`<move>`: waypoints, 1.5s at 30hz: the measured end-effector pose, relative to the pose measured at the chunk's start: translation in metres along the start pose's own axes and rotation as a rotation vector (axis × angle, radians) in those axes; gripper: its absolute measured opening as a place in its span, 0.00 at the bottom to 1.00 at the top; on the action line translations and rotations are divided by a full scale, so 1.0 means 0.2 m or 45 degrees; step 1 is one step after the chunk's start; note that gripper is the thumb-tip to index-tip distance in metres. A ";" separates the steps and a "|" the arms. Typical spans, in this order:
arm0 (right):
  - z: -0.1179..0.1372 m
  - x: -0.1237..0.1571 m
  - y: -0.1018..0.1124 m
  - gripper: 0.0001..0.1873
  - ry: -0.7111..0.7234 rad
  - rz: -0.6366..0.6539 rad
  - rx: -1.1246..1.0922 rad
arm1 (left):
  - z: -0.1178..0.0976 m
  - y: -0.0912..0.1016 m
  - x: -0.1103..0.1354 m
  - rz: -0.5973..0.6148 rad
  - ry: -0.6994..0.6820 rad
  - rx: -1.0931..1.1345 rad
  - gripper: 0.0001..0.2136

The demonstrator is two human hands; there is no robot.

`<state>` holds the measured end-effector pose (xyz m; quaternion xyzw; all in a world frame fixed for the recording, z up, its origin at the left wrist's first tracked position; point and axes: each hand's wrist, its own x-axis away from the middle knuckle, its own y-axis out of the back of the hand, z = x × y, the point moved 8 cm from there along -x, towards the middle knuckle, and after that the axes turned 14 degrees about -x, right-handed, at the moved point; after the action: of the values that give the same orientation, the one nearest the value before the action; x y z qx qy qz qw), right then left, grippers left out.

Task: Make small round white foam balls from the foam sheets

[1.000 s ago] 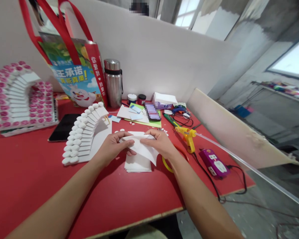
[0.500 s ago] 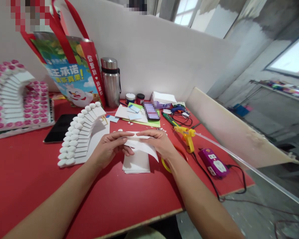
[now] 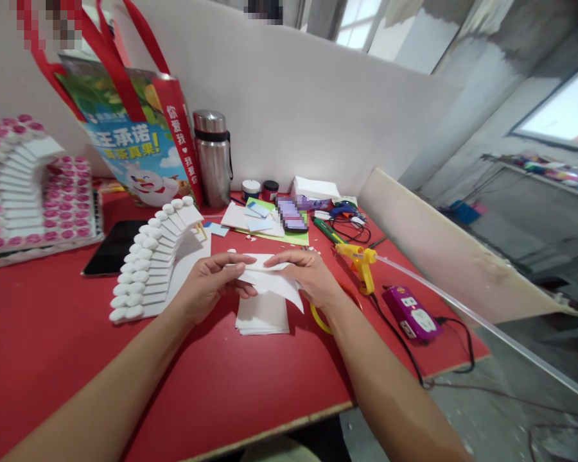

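Observation:
Both my hands grip one thin white sheet of paper [image 3: 274, 285], which is folded or bent along its upper edge. My left hand [image 3: 216, 279] pinches its left end between thumb and fingers. On the right end, my right hand [image 3: 311, 273] is closed, its thumb partly hidden. A stack of white paper [image 3: 262, 317] lies on the red table just below the held sheet. To the left stands a white curved staircase model [image 3: 157, 256] edged with round white pieces. A yellow ring, likely a tape roll [image 3: 320, 321], shows partly behind my right wrist.
A yellow glue gun [image 3: 361, 263] with a long clear stick lies right, near a purple power strip [image 3: 411, 314]. At the back are a steel flask [image 3: 212, 160], a printed bag [image 3: 135, 141] and a phone [image 3: 291, 213]. A pink-flowered model [image 3: 33, 186] stands far left.
My left thumb and fingers have shifted slightly along the paper's upper edge, and my right fingers have moved a little. Both hands still hold the sheet in nearly the same place.

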<state>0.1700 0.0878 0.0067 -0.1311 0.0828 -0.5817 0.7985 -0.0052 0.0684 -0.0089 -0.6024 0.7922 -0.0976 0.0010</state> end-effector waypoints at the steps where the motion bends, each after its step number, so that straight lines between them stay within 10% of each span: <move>1: 0.01 0.00 0.00 0.11 0.009 0.008 0.011 | 0.00 0.00 0.00 0.007 0.007 -0.009 0.17; 13: 0.18 0.02 0.19 0.17 0.110 -0.252 -0.078 | -0.02 0.06 0.00 -0.065 -0.061 -0.078 0.15; 17: 0.11 0.01 0.09 0.29 -0.041 -0.076 0.013 | 0.00 0.01 0.00 0.061 -0.051 -0.165 0.15; 24: -0.02 0.02 -0.07 0.20 -0.152 0.255 0.358 | 0.03 -0.01 0.00 0.112 -0.018 -0.289 0.18; 45: 0.07 0.00 -0.04 0.13 0.191 0.146 0.451 | 0.02 0.03 -0.03 0.087 -0.062 -0.008 0.15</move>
<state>0.1665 0.0867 0.0223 0.0599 0.0458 -0.5489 0.8325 -0.0091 0.0757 -0.0138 -0.5770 0.8125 -0.0805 0.0218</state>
